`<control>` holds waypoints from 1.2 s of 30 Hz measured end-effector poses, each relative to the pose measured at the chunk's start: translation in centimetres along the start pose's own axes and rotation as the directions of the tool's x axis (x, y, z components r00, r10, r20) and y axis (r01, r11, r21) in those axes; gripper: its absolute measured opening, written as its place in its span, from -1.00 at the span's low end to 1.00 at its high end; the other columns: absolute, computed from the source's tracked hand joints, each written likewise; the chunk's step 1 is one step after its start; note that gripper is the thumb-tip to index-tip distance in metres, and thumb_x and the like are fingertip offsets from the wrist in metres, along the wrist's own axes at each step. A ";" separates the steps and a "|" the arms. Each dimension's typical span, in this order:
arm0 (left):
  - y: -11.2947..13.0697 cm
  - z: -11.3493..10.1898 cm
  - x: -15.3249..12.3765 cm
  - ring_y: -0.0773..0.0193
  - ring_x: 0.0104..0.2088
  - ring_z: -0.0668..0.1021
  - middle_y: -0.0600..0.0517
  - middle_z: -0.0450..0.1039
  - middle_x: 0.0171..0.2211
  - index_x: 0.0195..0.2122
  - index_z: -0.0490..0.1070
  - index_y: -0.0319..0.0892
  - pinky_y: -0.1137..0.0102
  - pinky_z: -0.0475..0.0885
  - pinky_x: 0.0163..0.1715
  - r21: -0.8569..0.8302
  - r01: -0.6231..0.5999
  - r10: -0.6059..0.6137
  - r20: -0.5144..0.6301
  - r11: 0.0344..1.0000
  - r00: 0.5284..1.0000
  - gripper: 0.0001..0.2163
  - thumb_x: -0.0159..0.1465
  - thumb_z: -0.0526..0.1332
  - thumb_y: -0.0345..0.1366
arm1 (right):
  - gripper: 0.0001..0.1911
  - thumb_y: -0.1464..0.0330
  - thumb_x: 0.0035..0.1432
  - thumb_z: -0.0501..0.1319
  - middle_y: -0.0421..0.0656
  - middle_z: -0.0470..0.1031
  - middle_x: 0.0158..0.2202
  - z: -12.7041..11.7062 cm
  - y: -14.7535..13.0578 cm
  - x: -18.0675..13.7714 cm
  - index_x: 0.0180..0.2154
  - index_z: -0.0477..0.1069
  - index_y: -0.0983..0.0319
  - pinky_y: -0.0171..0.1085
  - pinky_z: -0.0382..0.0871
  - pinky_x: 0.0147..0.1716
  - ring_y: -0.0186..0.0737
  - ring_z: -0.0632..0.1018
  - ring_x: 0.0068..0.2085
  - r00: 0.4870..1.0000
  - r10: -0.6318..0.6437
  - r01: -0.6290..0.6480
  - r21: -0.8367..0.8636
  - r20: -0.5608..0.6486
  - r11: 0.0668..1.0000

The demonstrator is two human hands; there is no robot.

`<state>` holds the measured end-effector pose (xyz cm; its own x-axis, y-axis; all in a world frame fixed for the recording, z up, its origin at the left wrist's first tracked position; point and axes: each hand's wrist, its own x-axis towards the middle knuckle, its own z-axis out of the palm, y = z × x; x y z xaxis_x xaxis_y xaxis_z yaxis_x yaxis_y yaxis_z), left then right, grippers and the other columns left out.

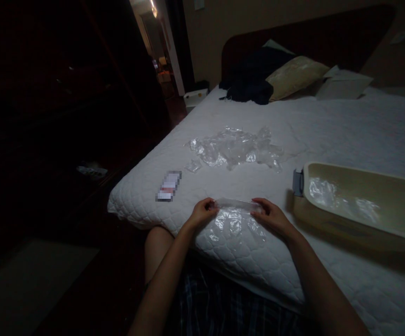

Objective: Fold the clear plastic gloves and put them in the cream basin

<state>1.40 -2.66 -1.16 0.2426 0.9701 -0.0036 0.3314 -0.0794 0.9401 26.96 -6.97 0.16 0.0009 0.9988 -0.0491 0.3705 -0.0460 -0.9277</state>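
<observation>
A clear plastic bag (235, 219) is stretched between my two hands just above the bed's near edge. My left hand (204, 212) pinches its upper left corner between thumb and fingers. At the upper right corner, my right hand (268, 215) holds it the same way. The bag's top edge runs fairly straight from hand to hand, and its lower part spreads, crinkled and shiny, over the quilted bed cover. Farther back lies a loose heap of clear plastic bags (233, 147).
A cream plastic bin (363, 228) with a grey latch stands at the right, clear plastic inside it. A phone-like item (169, 186), blurred, lies left on the white bed (345, 135). Pillows (296, 77) and dark cloth (251, 77) rest by the headboard (310, 32).
</observation>
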 end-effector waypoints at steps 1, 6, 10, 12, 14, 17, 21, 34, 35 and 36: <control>0.0 0.0 0.0 0.41 -0.49 0.34 0.10 0.32 -0.51 -0.40 0.39 -0.26 0.51 0.24 -0.47 -0.012 0.003 -0.003 -0.001 1.000 1.000 -0.82 -0.05 0.23 -0.33 | -0.56 0.25 -0.15 0.25 -0.28 0.27 -0.55 -0.1 0.1 0.1 -0.15 0.35 0.23 -0.37 0.13 -0.58 -0.36 0.26 -0.55 1.000 -0.011 0.011 -0.008 0.007 1.000; 0.0 0.0 -0.1 0.41 -0.49 0.35 0.09 0.33 -0.50 -0.38 0.38 -0.26 0.52 0.23 -0.49 -0.053 0.027 -0.027 0.000 0.998 1.000 -0.78 -0.08 0.26 -0.33 | -0.77 0.27 -0.12 0.22 -0.22 0.33 -0.49 0.0 0.8 0.3 -0.37 0.39 0.25 -0.34 0.20 -0.48 -0.30 0.33 -0.46 0.994 -0.104 0.102 -0.080 -0.024 0.992; -0.1 0.0 -0.2 0.44 -0.53 0.32 0.12 0.29 -0.54 -0.37 0.38 -0.26 0.54 0.21 -0.52 -0.092 0.039 -0.038 0.013 0.995 0.999 -0.76 -0.10 0.28 -0.31 | -0.79 0.25 -0.07 0.16 -0.24 0.31 -0.55 0.3 1.1 0.3 -0.40 0.35 0.26 -0.37 0.16 -0.54 -0.34 0.31 -0.51 0.996 -0.081 0.079 -0.046 -0.047 0.996; -0.1 0.0 -0.2 0.45 -0.54 0.30 0.13 0.28 -0.55 -0.39 0.39 -0.26 0.54 0.19 -0.54 -0.095 0.037 -0.037 0.003 0.995 0.999 -0.77 -0.09 0.27 -0.31 | -0.78 0.24 -0.07 0.15 -0.25 0.31 -0.56 0.4 1.0 0.3 -0.39 0.34 0.26 -0.38 0.14 -0.57 -0.36 0.30 -0.54 0.997 -0.054 0.052 -0.027 -0.057 0.998; -0.1 0.1 -0.2 0.45 -0.55 0.30 0.12 0.28 -0.56 -0.42 0.39 -0.27 0.54 0.19 -0.55 -0.084 0.019 -0.020 -0.007 0.996 1.000 -0.81 -0.07 0.25 -0.32 | -0.77 0.24 -0.07 0.15 -0.24 0.34 -0.54 0.5 0.8 0.3 -0.38 0.35 0.26 -0.38 0.15 -0.56 -0.35 0.32 -0.52 0.995 -0.067 0.065 -0.034 -0.072 0.997; 0.0 0.3 -0.2 0.43 -0.54 0.33 0.10 0.31 -0.55 -0.45 0.39 -0.27 0.53 0.20 -0.54 -0.086 -0.007 0.006 -0.016 0.996 1.000 -0.86 -0.05 0.23 -0.33 | -0.78 0.25 -0.07 0.13 -0.21 0.38 -0.50 0.4 0.7 0.3 -0.37 0.36 0.26 -0.37 0.18 -0.52 -0.32 0.36 -0.48 0.990 -0.106 0.102 -0.047 -0.094 0.994; -0.1 0.4 -0.2 0.41 -0.50 0.37 0.10 0.32 -0.54 -0.46 0.37 -0.26 0.52 0.25 -0.49 -0.136 -0.031 0.025 -0.043 0.990 0.999 -0.88 -0.04 0.22 -0.36 | -0.81 0.34 -0.10 0.14 -0.22 0.38 -0.49 0.2 1.1 0.3 -0.35 0.35 0.25 -0.36 0.21 -0.50 -0.30 0.38 -0.46 0.987 -0.122 0.120 -0.026 -0.102 0.992; 0.5 -0.7 -1.2 0.30 -0.28 0.41 0.02 0.41 -0.37 -0.45 0.42 -0.20 0.38 0.32 -0.23 0.256 -0.400 0.394 0.078 0.880 0.916 -0.84 0.02 0.12 -0.55 | -0.67 0.58 -0.12 0.04 -0.10 0.38 -0.18 -1.2 1.2 -0.8 -0.34 0.45 0.19 -0.17 0.31 -0.19 -0.16 0.42 -0.15 0.896 -0.444 0.437 -0.242 0.030 0.866; 0.5 -0.8 -1.4 0.29 -0.26 0.41 0.02 0.42 -0.35 -0.43 0.43 -0.19 0.36 0.32 -0.22 0.305 -0.432 0.421 0.104 0.849 0.901 -0.82 0.02 0.12 -0.56 | -0.64 0.59 -0.13 0.03 -0.10 0.38 -0.16 -1.3 1.4 -1.0 -0.32 0.45 0.18 -0.15 0.30 -0.17 -0.15 0.41 -0.13 0.889 -0.457 0.450 -0.280 0.046 0.848; 0.5 -0.9 -1.5 0.28 -0.24 0.41 0.01 0.43 -0.32 -0.41 0.43 -0.18 0.34 0.32 -0.21 0.352 -0.463 0.443 0.140 0.814 0.886 -0.81 0.03 0.11 -0.56 | -0.61 0.61 -0.13 0.02 -0.09 0.37 -0.15 -1.4 1.7 -1.2 -0.30 0.46 0.17 -0.13 0.30 -0.15 -0.15 0.40 -0.11 0.882 -0.468 0.462 -0.322 0.063 0.827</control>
<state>0.36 -3.96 -0.36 0.4895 0.7918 0.3652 0.4788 -0.5941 0.6464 28.93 -8.27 -0.81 -0.2308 0.9009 0.3675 0.6054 0.4287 -0.6707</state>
